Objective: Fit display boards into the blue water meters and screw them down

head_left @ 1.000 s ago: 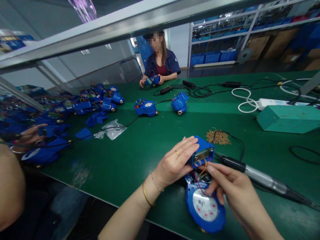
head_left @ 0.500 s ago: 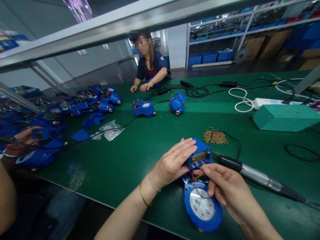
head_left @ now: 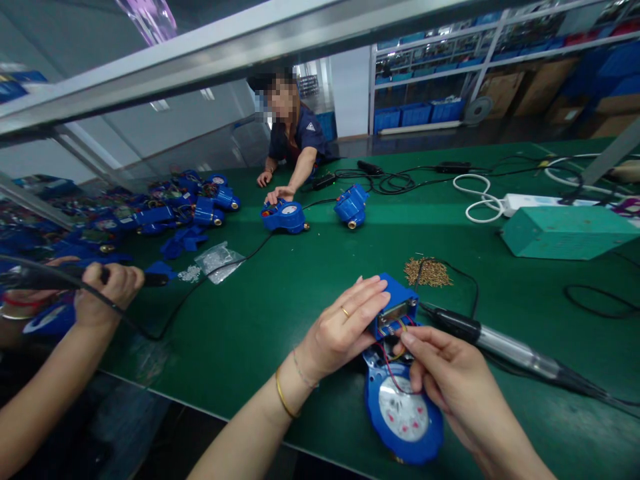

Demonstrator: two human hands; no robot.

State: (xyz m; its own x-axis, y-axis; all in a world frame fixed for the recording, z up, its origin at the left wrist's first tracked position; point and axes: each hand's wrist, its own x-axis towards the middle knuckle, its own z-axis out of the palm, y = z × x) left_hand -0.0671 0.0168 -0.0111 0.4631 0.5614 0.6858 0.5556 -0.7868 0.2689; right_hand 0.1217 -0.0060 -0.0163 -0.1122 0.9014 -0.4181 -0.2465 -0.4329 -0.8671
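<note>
A blue water meter lies near the table's front edge, its round white dial facing up. At its far end stands a blue box-shaped housing, its open side showing a circuit board and thin wires. My left hand is closed round the housing's left side, fingers over its top. With thumb and forefinger my right hand pinches the thin wires, yellow among them, at the housing's mouth. A red wire loops over the dial. The wire ends are hidden by my fingers.
An electric screwdriver lies right of my right hand, beyond it a pile of brass-coloured screws. A green box and power strip stand at right. Two co-workers work across and at left; one holds a black power tool. Several blue meters crowd the left.
My right fingers have shifted slightly at the wires; my left hand keeps its hold. The co-worker at left has brought in a black tool. The co-worker opposite has reached onto a meter.
</note>
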